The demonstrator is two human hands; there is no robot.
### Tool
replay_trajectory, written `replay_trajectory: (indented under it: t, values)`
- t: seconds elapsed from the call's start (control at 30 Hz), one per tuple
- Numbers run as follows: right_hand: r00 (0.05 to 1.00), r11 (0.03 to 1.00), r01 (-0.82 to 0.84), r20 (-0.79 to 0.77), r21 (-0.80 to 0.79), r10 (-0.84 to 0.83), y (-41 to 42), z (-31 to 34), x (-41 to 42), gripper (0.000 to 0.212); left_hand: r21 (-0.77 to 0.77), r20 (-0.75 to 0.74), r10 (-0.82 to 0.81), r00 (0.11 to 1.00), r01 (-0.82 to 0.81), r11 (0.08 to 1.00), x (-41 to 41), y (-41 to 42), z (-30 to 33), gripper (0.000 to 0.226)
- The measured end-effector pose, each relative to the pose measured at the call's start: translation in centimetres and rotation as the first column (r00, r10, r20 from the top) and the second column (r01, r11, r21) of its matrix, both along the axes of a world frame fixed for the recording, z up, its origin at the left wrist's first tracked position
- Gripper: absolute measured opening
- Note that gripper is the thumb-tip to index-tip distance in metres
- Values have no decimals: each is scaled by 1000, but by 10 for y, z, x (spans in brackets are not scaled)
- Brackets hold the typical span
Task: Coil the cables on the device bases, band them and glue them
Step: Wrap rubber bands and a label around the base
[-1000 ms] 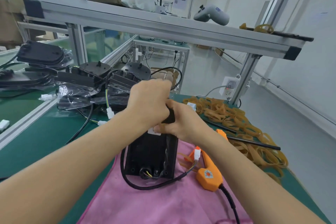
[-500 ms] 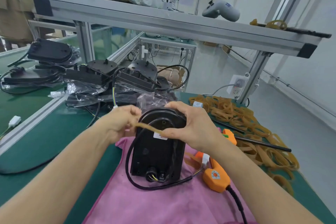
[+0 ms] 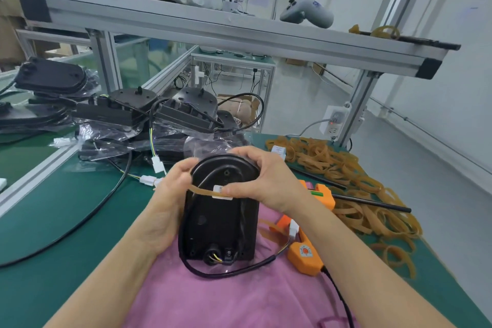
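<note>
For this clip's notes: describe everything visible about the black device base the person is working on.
The black device base looks like matte moulded plastic, rounded at the far end and squared at the near end. It stands on the pink cloth, tilted up toward the camera. A white label sits on its face. Its black cable leaves a port at the near end, where coloured wires show, and loops around it. A tan rubber band stretches across it, held by the left hand and right hand.

Black device base point(image 3: 221, 218) lying underside up on a pink cloth point(image 3: 213, 298), rounded end away, black cable point(image 3: 229, 270) looping from its near end round its sides, tan rubber band point(image 3: 202, 191) stretched across its upper part
</note>
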State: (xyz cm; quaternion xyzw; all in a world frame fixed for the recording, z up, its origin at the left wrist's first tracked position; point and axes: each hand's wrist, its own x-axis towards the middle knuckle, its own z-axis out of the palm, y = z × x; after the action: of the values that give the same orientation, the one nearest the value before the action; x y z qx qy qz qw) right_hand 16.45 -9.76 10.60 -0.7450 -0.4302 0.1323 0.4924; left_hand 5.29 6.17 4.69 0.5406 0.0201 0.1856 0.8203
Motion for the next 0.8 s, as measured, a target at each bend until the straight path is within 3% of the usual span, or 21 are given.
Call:
replay_trajectory:
  t: [0.03, 0.1, 0.3, 0.37, 0.47, 0.57, 0.67, 0.73, 0.8]
  values:
    - [1000, 1000, -3, -4, -2, 3, 1, -1, 0, 55, 86, -8, 18, 1000, -17, 996, 2, 0, 0, 55]
    - [1000, 1000, -11, -3, -9, 11, 2, -1, 1, 58, 168, -12, 59, 998, -56, 984, 6, -3, 4, 60]
    - [984, 999, -24, -174, 23, 28, -4, -27, 5, 83, -11, 47, 130, 990, -130, 991, 14, -8, 0, 55]
    - [973, 995, -50, -221, 90, 69, -7, -36, 5, 80, -18, 25, 111, 993, -111, 994, 16, -7, -1, 59]
    - [881, 978, -89, -444, 186, 164, -10, -30, 16, 60, 28, 9, 91, 996, -92, 995, 17, -4, -1, 49]
    - [787, 958, 99, -610, 271, 91, 1, -35, 22, 32, 49, -36, 129, 991, -127, 991, 22, -3, -2, 40]
    - [678, 833, 420, -734, 359, -25, 9, -50, 24, 8, 58, -83, 225, 971, -220, 974, 27, 0, -4, 36]
    - [716, 818, 450, -692, 357, -92, 7, -57, 26, 14, 108, -116, 319, 941, -307, 946, 31, 7, -6, 32]
    - [785, 891, 356, -607, 280, -124, 9, -60, 22, 32, 159, -126, 336, 934, -315, 936, 36, 12, -7, 34]
